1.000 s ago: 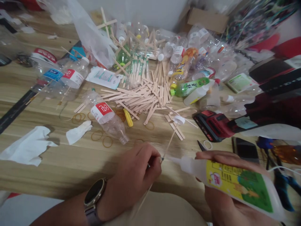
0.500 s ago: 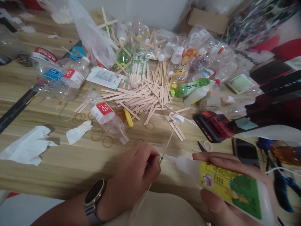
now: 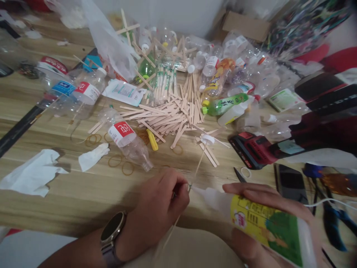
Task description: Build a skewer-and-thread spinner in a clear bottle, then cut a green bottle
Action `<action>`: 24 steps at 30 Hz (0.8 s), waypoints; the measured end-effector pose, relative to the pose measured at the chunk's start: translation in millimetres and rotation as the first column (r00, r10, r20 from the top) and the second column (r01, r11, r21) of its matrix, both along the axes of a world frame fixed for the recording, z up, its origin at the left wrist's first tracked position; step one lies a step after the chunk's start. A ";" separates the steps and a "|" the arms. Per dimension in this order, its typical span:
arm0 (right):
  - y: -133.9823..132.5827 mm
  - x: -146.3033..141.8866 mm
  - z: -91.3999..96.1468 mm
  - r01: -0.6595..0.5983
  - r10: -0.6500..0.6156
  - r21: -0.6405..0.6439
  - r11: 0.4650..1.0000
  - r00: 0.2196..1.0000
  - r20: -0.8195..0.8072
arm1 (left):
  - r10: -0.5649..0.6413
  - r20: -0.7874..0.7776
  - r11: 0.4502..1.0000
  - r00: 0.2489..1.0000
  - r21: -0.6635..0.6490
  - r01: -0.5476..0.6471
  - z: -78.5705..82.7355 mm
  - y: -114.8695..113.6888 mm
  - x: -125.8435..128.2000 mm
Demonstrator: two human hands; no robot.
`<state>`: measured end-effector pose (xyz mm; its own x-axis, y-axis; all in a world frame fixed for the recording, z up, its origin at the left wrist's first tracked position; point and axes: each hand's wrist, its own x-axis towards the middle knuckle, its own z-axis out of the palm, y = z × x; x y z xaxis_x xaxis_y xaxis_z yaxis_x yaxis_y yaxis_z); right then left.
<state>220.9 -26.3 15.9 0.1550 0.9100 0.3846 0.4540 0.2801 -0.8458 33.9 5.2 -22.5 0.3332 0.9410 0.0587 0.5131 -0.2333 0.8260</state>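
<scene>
My left hand [image 3: 164, 197], a watch [image 3: 113, 227] on its wrist, is closed in a pinch around a thin wooden stick [image 3: 199, 162]. The stick's far end meets a white bottle cap [image 3: 208, 139], and its near end runs back below my hand toward my lap. A small dark green bit sits on the stick at my fingertips. My right hand [image 3: 251, 238] grips a glue bottle [image 3: 264, 227] with a yellow and green label, tilted sideways. Its pointed nozzle is at the stick beside my left fingertips; whether it touches cannot be made out.
Popsicle sticks [image 3: 167, 117] lie heaped mid-table. A clear plastic bottle [image 3: 128, 141], rubber bands [image 3: 115, 160] and a yellow box-cutter-like handle [image 3: 152, 139] lie nearer. On the right are a red-black power drill [image 3: 251, 149], a phone [image 3: 291, 184] and pliers [image 3: 333, 223]. Crumpled tissue [image 3: 33, 173] lies left.
My right hand has shifted the glue bottle slightly left, bringing its nozzle closer to the stick. The stick and cap have moved slightly left; my left hand keeps its pinch.
</scene>
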 end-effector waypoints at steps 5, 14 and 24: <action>-3.8 2.0 -1.4 -0.041 0.041 0.007 0.999 0.999 0.027 | 0.002 0.018 0.999 1.000 -0.034 -0.002 -0.3 -2.0 -1.0; -2.2 -1.2 -13.8 0.070 -0.070 0.022 0.997 0.997 -0.012 | 0.129 0.177 0.947 0.976 -0.313 -0.068 -5.5 3.6 2.7; -0.7 -5.2 -49.5 0.038 -0.068 -0.084 0.996 0.917 -0.394 | 0.200 0.180 0.914 0.963 -0.388 -0.118 -13.3 8.0 5.7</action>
<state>215.7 -27.0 -33.5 0.3297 0.9192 0.2151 0.0905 0.1960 -0.9764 39.7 13.1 -35.8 0.1961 0.9477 -0.2519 0.3215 0.1806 0.9295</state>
